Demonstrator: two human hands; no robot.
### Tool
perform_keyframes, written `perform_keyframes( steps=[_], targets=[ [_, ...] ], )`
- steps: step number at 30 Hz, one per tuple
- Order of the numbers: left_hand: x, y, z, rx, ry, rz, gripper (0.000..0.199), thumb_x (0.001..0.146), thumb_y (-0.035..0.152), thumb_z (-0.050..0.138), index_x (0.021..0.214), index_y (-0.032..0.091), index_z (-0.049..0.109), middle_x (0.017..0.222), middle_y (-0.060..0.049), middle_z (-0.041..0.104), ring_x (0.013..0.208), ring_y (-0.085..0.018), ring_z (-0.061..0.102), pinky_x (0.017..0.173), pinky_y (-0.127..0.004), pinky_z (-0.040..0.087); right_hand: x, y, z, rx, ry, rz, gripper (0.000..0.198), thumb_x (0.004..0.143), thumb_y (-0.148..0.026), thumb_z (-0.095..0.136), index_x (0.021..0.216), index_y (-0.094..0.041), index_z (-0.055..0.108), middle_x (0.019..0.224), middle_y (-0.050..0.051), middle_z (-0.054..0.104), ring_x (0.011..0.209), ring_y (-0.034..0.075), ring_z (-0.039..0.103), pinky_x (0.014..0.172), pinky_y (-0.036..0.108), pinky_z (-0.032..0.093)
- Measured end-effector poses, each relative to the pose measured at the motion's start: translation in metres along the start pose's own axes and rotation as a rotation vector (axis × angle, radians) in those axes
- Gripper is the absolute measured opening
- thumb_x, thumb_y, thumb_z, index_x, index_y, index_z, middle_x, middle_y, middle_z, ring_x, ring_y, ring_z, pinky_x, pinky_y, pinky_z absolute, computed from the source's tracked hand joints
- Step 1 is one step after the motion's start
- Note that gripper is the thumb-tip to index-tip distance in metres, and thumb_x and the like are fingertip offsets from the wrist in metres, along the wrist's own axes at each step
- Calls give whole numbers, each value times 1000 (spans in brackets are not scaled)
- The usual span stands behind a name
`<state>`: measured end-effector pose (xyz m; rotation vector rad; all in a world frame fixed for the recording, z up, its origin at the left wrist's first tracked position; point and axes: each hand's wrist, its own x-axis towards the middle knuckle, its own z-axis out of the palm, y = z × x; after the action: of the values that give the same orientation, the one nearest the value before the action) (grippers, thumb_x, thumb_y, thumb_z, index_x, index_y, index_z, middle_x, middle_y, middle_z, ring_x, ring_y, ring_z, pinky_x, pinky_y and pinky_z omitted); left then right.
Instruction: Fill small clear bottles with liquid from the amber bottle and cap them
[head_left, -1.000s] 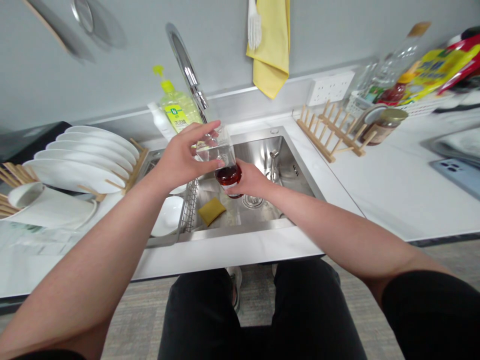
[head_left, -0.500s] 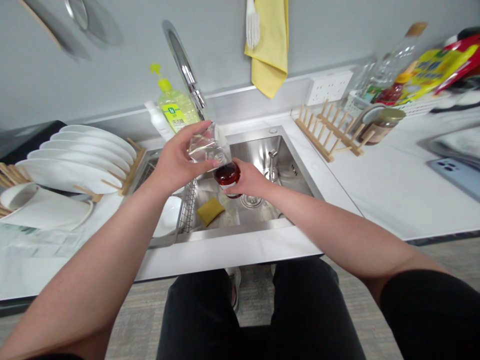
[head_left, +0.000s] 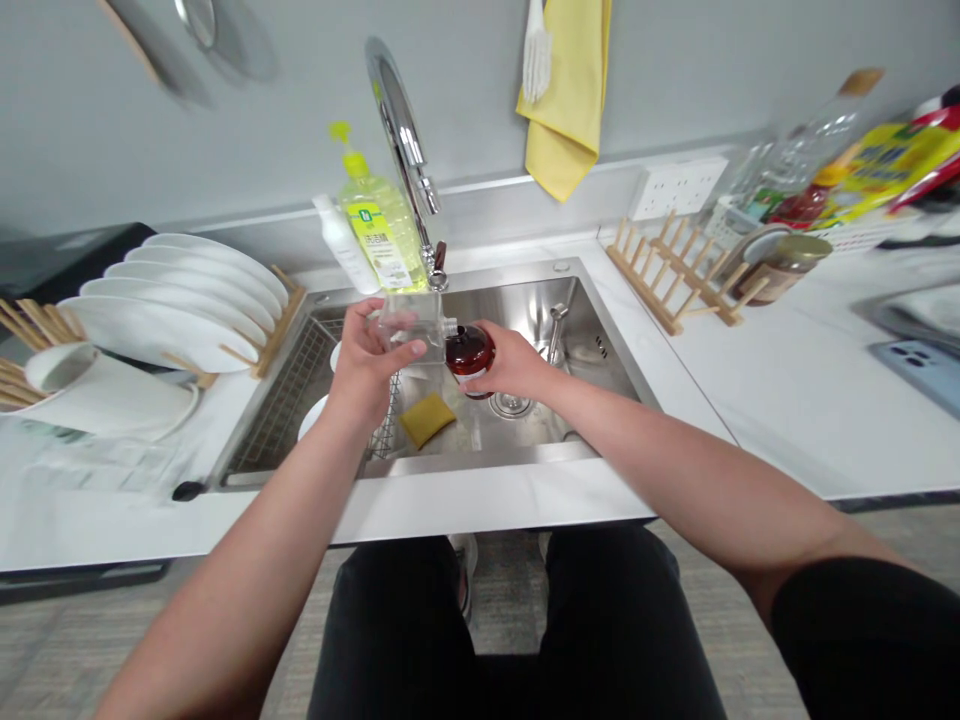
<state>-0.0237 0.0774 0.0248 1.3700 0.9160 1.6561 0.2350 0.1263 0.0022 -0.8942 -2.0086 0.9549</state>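
Observation:
My left hand point(head_left: 367, 355) is closed around a clear square bottle point(head_left: 415, 325), tipped on its side with its threaded neck pointing right. That neck is at the open mouth of a reddish-brown bottle point(head_left: 471, 350) with a pale label; whether they touch I cannot tell. My right hand point(head_left: 514, 358) grips the brown bottle from the right, keeping it roughly upright over the sink point(head_left: 517, 450). Below, on the sink floor, lies a yellow sponge point(head_left: 427, 420). How much liquid either bottle holds is unclear.
A faucet point(head_left: 405, 140) rises behind the sink, with a yellow-green dish soap bottle point(head_left: 382, 230) and a white bottle point(head_left: 346, 245) beside it. White plates point(head_left: 180, 320) stand left in a rack. A wooden rack point(head_left: 675, 275) and a jar point(head_left: 787, 268) sit right.
My left hand has lowered the clear bottle from a steeper tilt to nearly level. The brown bottle stays in my right hand. The whole view has shifted slightly.

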Motion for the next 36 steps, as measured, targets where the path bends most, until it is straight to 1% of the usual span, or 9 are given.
perform_keyframes(
  steps=[4,8,10,14,17,20,24,29,36],
  targets=[
    [-39,5,-7,-130,74,-132,80,80,34,105,146,39,61,129,-4,82,127,-26,80,112,-48,64,-4,-2,2,43,-38,-14,84,60,-39,107,135,-27,72,123,4,86,114,35,82,105,51,64],
    [-79,13,-19,-163,84,-155,73,89,40,95,153,45,60,134,-5,78,132,-30,78,113,-55,64,-9,-5,1,92,-49,-25,86,59,-37,106,136,-26,71,127,5,85,116,35,81,107,51,63],
    [-95,16,-29,-106,125,-148,73,87,41,97,150,42,61,133,-5,77,131,-31,79,113,-54,64,-13,-11,0,126,-30,-20,87,59,-38,106,137,-26,71,130,6,84,119,35,81,108,51,63],
    [-123,20,-51,171,226,-82,83,69,38,107,137,31,61,135,-8,74,133,-33,76,117,-50,60,-27,-34,-2,146,36,-12,86,58,-44,107,134,-23,71,126,8,84,116,35,81,107,52,63],
    [-135,17,-62,329,247,-65,83,69,44,106,134,27,57,136,-11,73,130,-33,75,114,-49,59,-44,-53,-7,131,79,-14,85,59,-46,107,132,-21,72,125,10,85,115,35,81,106,51,63],
    [-137,12,-64,357,294,-65,83,69,47,103,134,26,55,138,-11,71,127,-31,74,110,-47,58,-69,-68,-21,61,130,8,84,59,-47,108,131,-21,73,125,11,85,115,36,81,109,52,62],
    [-133,11,-60,354,293,-84,84,64,45,102,130,27,53,139,-11,70,125,-31,74,108,-47,59,-110,-80,-53,65,210,88,88,59,-49,110,134,-21,73,125,12,85,115,37,82,109,54,64],
    [-133,16,-58,383,212,-85,80,67,45,102,129,27,55,134,-11,74,126,-33,76,111,-52,60,-161,-83,-115,113,367,143,86,58,-51,110,130,-21,74,125,13,87,113,36,83,107,52,66],
    [-130,19,-54,351,268,-92,81,60,42,101,123,29,53,124,-9,77,122,-34,78,102,-50,63,-213,-55,-205,-67,650,314,87,53,-50,106,129,-20,76,126,16,88,113,37,83,104,51,65]
  ],
)
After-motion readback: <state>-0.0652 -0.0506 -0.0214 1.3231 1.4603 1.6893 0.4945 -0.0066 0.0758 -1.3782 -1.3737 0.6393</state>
